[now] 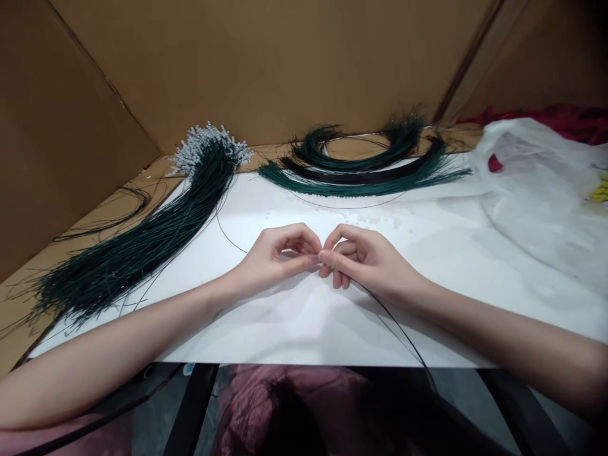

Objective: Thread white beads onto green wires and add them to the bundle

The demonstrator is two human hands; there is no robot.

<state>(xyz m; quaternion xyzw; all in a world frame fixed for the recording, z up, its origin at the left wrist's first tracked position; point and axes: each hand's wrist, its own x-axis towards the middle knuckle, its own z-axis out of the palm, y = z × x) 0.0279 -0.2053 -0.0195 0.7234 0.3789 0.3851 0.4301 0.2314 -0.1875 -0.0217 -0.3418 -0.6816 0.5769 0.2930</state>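
Note:
My left hand and my right hand meet over the middle of the white board, thumb and forefinger pinched on each, tips touching. A thin dark wire runs from under my right hand's fingers down past the board's front edge. Whatever tiny piece sits between my left fingertips is hidden. Behind my hands lie small white beads, loosely scattered. To the left rests a thick bundle of dark green wires, its far ends tipped with many white beads.
Curved bundles of green and black wires lie at the back. A translucent plastic bag stands at the right, with red cloth behind it. Brown cardboard walls enclose the back and sides. Loose dark wires lie at the left edge.

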